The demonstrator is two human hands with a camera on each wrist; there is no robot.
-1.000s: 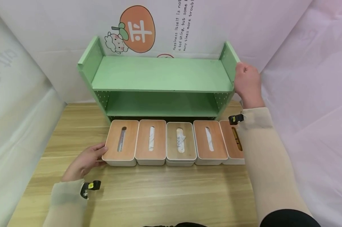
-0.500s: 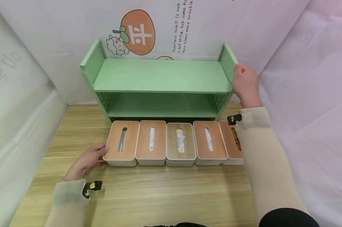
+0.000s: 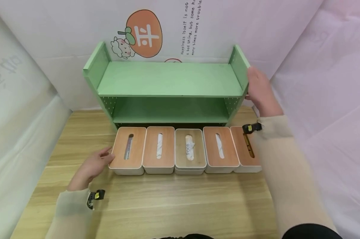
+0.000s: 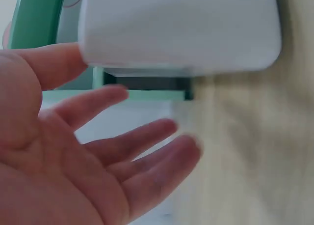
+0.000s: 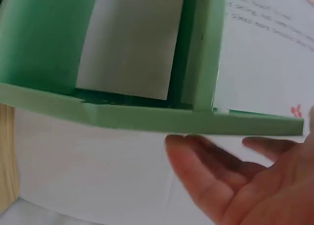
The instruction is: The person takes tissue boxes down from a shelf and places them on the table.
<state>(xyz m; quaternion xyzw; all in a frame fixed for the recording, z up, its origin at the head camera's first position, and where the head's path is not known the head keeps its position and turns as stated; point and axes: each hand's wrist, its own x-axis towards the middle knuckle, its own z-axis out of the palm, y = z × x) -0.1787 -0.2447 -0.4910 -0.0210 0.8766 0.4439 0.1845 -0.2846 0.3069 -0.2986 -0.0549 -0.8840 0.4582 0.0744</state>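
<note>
Several white tissue boxes with wooden lids stand side by side before a green shelf (image 3: 168,78). My left hand (image 3: 93,167) is at the leftmost tissue box (image 3: 128,149); in the left wrist view one finger touches the corner of the white box (image 4: 181,28), while the other fingers (image 4: 132,139) spread loosely below it. My right hand (image 3: 260,89) is at the outer side of the shelf's right panel (image 3: 240,71). In the right wrist view its loosely bent fingers (image 5: 196,171) lie against or just off that panel, and nothing is gripped.
The middle tissue box (image 3: 190,149) has a paler lid and a "Face" pack in its slot. Partly behind my right sleeve is the rightmost tissue box (image 3: 242,162). White printed cloth (image 3: 216,30) hangs behind and at both sides of the wooden table (image 3: 174,202).
My right hand has loosened from a closed fist at the shelf's panel and shifted slightly right. My left fingers have eased at the box. The shelf and boxes look unmoved.
</note>
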